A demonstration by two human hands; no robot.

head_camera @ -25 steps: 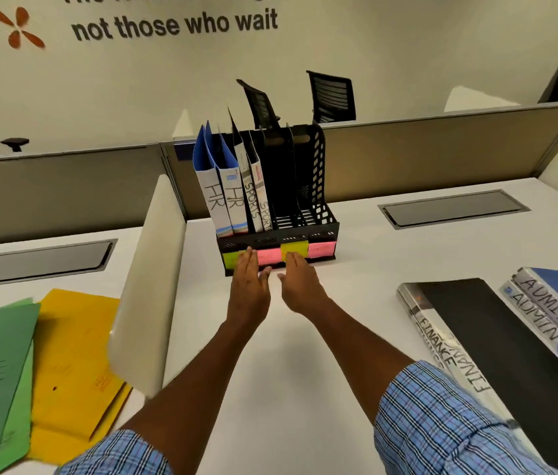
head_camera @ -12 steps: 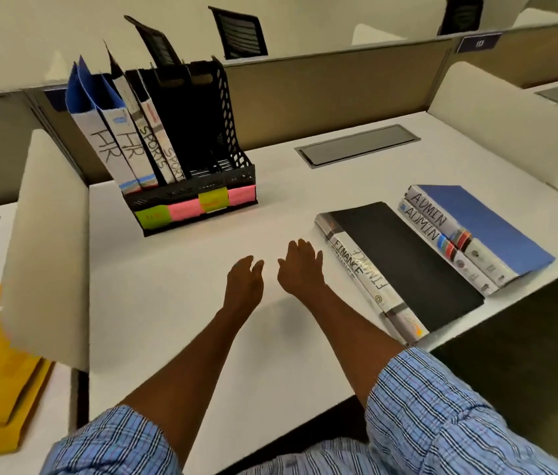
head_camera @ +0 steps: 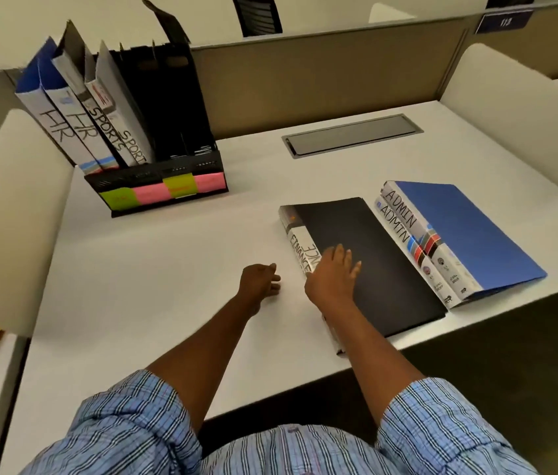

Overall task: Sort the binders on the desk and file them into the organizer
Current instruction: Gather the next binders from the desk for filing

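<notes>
The right hand [head_camera: 332,279] lies flat-fingered on the black FINANCE binder [head_camera: 376,258]; the left hand [head_camera: 258,281] rests loosely curled, empty, on the desk [head_camera: 168,269].

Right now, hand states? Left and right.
Left hand: open, loosely curled, holding nothing.
Right hand: open, fingers flat on the black binder.

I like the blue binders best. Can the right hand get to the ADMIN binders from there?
Probably yes. The right hand is over the black FINANCE binder, and the ADMIN binders lie right beside that one, with nothing on top of them or in between.
</notes>
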